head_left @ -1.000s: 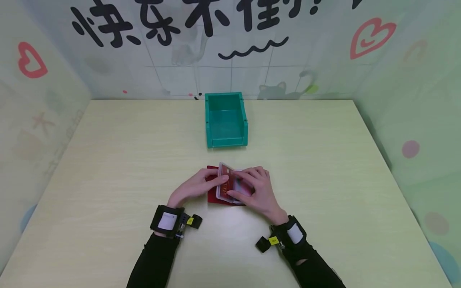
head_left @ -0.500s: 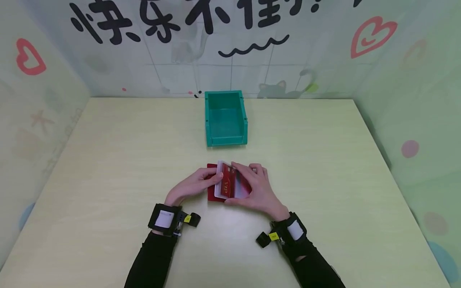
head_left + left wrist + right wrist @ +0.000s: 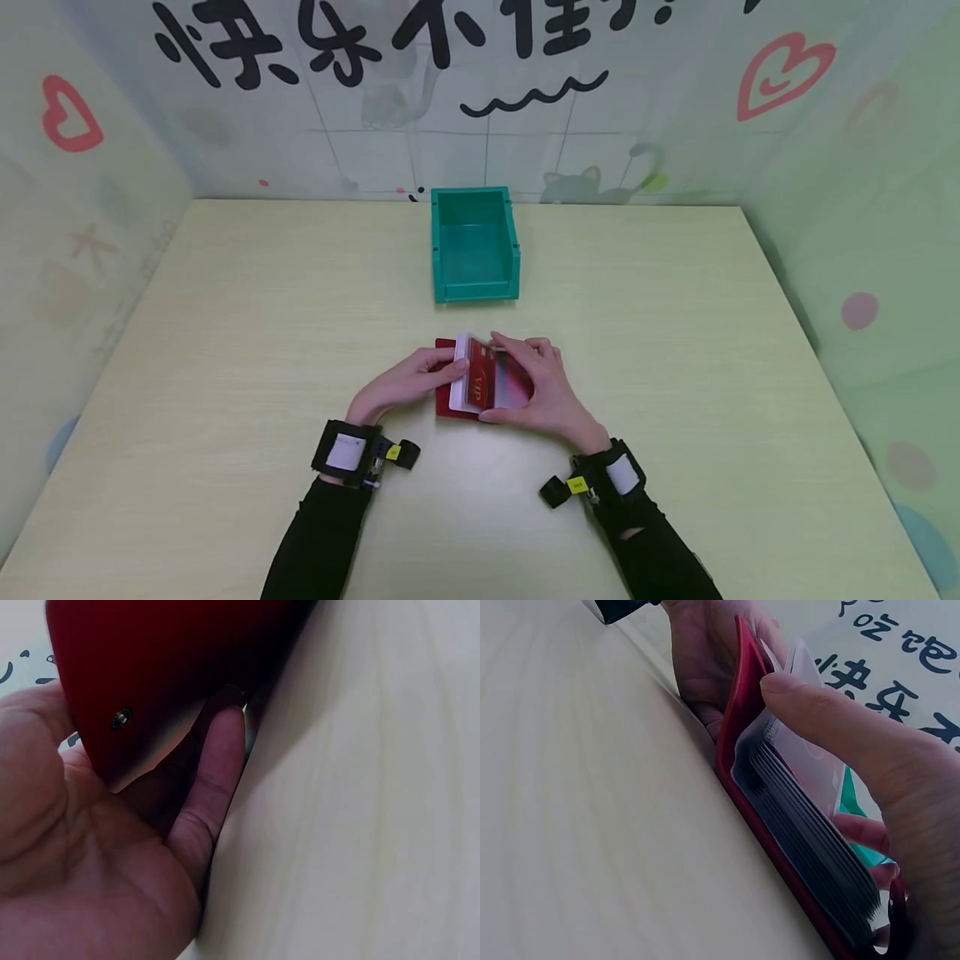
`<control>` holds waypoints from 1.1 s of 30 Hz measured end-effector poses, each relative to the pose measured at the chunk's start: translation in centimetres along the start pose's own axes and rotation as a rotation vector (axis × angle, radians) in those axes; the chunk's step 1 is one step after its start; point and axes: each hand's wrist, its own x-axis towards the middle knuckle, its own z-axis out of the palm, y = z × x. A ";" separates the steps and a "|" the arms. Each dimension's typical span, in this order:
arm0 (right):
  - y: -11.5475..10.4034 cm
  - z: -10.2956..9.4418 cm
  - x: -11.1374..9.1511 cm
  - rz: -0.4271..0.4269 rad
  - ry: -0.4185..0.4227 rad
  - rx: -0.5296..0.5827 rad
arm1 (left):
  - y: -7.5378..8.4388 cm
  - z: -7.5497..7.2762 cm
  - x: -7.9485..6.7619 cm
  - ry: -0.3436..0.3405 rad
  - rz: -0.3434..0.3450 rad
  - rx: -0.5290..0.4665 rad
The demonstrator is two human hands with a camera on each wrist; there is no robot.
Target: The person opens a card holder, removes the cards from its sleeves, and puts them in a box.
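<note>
A red card holder (image 3: pixel 444 403) lies open near the middle of the table, with a stack of clear sleeves (image 3: pixel 814 832) inside. A red card marked VIP (image 3: pixel 481 377) shows in one of the sleeves. My left hand (image 3: pixel 405 387) holds the left cover and turned sleeves, thumb on top and fingers beneath. In the left wrist view the red cover (image 3: pixel 165 667) with a snap button stands raised off the table. My right hand (image 3: pixel 546 390) spans the right part of the holder, its thumb at the near edge and fingers at the far edge.
A teal open-front bin (image 3: pixel 476 290) stands beyond the hands at the back of the table (image 3: pixel 300 275). Printed wall panels (image 3: pixel 480 150) enclose the back and both sides. Each wrist wears a black strap with a small camera (image 3: pixel 406 454).
My right thumb and fingers have moved off the card's surface to the holder's near and far edges, uncovering the VIP print. My left hand keeps its hold, nearly in place.
</note>
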 end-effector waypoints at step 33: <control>-0.1 -0.6 0.1 0.013 -0.073 -0.117 | 1.9 1.7 0.2 0.225 -0.059 0.155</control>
